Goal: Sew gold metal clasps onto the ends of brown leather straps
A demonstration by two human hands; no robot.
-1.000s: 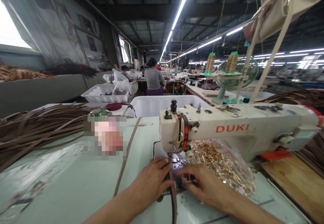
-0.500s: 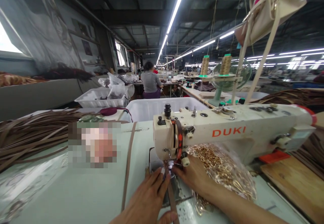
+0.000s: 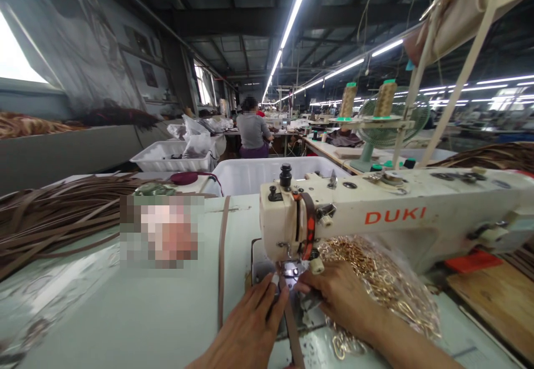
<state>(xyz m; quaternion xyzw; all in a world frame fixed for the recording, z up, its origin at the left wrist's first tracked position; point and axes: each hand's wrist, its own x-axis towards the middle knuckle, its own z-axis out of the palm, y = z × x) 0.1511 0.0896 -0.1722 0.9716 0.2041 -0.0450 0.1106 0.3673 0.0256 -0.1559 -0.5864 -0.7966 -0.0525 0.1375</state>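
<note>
A cream DUKI sewing machine [image 3: 375,213] stands on the pale green table [image 3: 125,313]. A narrow brown strap [image 3: 291,324] runs from the bottom edge up under the machine's foot. My left hand [image 3: 250,327] lies flat beside the strap, fingers stretched toward the needle and pressing on it. My right hand [image 3: 337,294] sits just right of the needle, fingers curled and pinched at the strap under the foot. A second brown strap [image 3: 221,257] lies along the table to the left.
A clear bag of gold metal rings [image 3: 379,280] lies behind my right hand. A heap of brown straps [image 3: 54,213] covers the table's left. White bins [image 3: 250,171] stand behind the machine. A person sits at a far table [image 3: 252,129]. Thread cones [image 3: 384,99] and a fan stand at right.
Both hands moved from in front of the needle plate closer in under the foot. My right hand slid left off the ring bag. The view shifted slightly.
</note>
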